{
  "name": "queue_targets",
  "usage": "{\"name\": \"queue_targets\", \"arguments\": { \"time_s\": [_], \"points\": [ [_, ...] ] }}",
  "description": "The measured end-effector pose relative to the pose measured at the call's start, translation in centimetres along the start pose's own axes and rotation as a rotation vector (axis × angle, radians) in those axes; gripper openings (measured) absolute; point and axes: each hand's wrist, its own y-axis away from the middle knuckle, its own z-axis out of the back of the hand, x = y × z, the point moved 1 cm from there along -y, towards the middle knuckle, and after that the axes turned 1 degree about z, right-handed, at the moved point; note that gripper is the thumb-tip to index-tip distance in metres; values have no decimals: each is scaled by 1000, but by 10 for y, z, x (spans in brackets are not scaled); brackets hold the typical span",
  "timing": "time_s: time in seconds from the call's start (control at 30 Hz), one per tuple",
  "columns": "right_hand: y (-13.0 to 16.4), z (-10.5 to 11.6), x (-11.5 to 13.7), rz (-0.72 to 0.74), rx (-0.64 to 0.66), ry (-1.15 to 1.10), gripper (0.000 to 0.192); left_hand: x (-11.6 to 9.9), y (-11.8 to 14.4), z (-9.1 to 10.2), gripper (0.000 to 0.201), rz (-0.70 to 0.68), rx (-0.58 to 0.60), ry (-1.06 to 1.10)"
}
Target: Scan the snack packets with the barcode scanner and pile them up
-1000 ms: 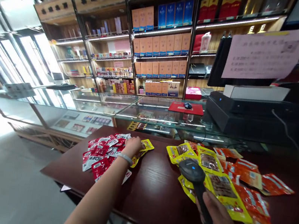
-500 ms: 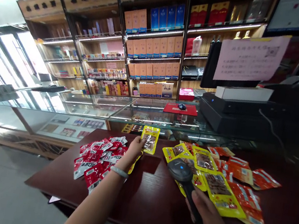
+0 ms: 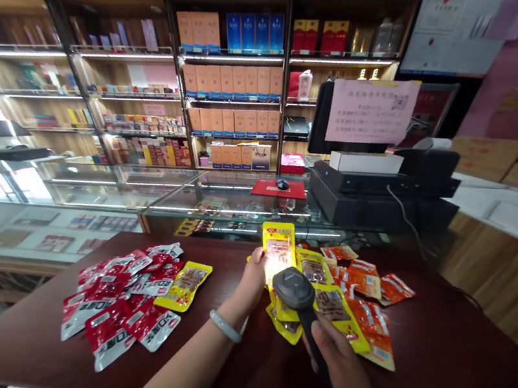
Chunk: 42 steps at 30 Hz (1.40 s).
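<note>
Your left hand (image 3: 254,280) has carried one flat yellow plastic pouch with a clear window (image 3: 279,244) across to the right. Half a second ago, this pouch was near the red-and-white pouches, well apart from the dark grey pistol-shaped scanner (image 3: 294,289). Now it stands nearly upright before the scanner's head, and a bright light falls on its lower part, so I judge that the scanning of this pouch is in progress. Whether the scanner touches it, or has already read it, I cannot tell.

Your left hand is closed on the pouch's lower left edge, with the thumb over the front. Your right hand (image 3: 337,345) is wrapped around the scanner's handle; its trigger finger is not clear to see.

Because your left arm has moved away, another yellow pouch with brown content (image 3: 185,285) is now fully visible, lying at the right edge of the heap of shiny red-and-white pouches (image 3: 122,294). Behind and beside the scanner lie several other yellow pouches (image 3: 332,304), and to their right the orange pouches (image 3: 364,280), all on the dark reddish-brown counter (image 3: 455,350).
</note>
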Motion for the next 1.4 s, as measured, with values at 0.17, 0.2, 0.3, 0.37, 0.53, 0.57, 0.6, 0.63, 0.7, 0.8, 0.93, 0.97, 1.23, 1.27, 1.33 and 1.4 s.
{"name": "queue_targets", "arguments": {
  "time_s": [0.17, 0.2, 0.3, 0.37, 0.53, 0.57, 0.6, 0.63, 0.7, 0.8, 0.93, 0.97, 1.23, 1.27, 1.33, 1.4],
  "points": [
    [2, 9, -3, -30, -132, -24, 59, 7, 3, -18, 20, 80, 30, -49],
    [3, 10, -4, -34, -152, -32, 59, 9, 3, -21, 21, 99, 31, -70],
    [5, 12, -6, -67, -179, -75, 59, 13, 1, -27, 26, 141, 35, -166],
    [7, 13, -8, -105, -197, -98, 60, 12, 1, -30, 28, 129, 51, -303],
    [6, 19, -19, -184, -185, -40, 59, -9, 8, -12, 31, -35, 133, -806],
    [4, 20, -21, -194, -166, -36, 58, -16, 9, -2, 34, -99, 118, -895],
    [3, 20, -24, -192, -139, -33, 56, -24, 11, 11, 36, -161, 87, -973],
    [2, 19, -26, -186, -107, -38, 56, -33, 13, 26, 37, -211, 49, -1047],
    [1, 14, -28, -169, -50, -58, 57, -48, 16, 63, 37, -237, -38, -1208],
    [4, 1, -30, -159, -6, -106, 61, -65, 24, 122, 38, -125, -173, -1553],
    [5, -20, -35, -172, 46, -168, 59, -73, 34, 184, 55, 122, -305, -1842],
    [4, -24, -37, -171, 57, -174, 57, -73, 36, 192, 61, 152, -315, -1867],
    [2, -44, -45, -160, 158, -81, 61, -69, 31, 191, 68, 133, -193, -1901],
    [3, -44, -45, -171, 153, -82, 63, -68, 31, 187, 63, 112, -194, -1869],
    [4, -43, -46, -191, 131, -88, 65, -64, 33, 179, 50, 92, -203, -1730],
    [4, -40, -46, -192, 123, -86, 64, -57, 35, 168, 37, 91, -201, -1503]
  ]
}}
